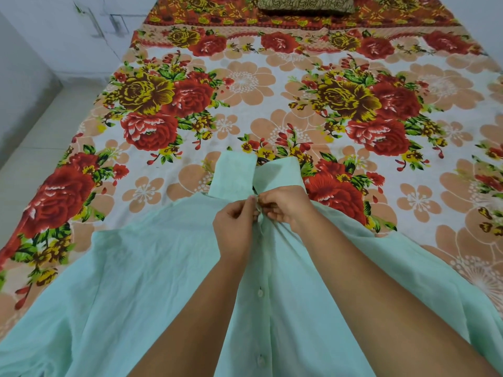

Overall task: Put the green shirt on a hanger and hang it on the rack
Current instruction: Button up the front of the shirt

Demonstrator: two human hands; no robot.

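The pale green button-front cotton shirt (163,268) lies front-up on the floral red-and-peach bedsheet (245,85) — not yet hung, no rack in view. A dark sliver (261,160) at the collar (234,175) may be a hanger; I cannot tell. Left hand (235,227) and right hand (285,206) meet just below the collar, curled fingers pinching the placket (265,257) — probably at its top button.

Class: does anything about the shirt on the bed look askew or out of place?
On the green shirt, the collar lies flipped up, not folded down. Cloth bunches where the left hand and right hand pinch the placket. No damage shows.
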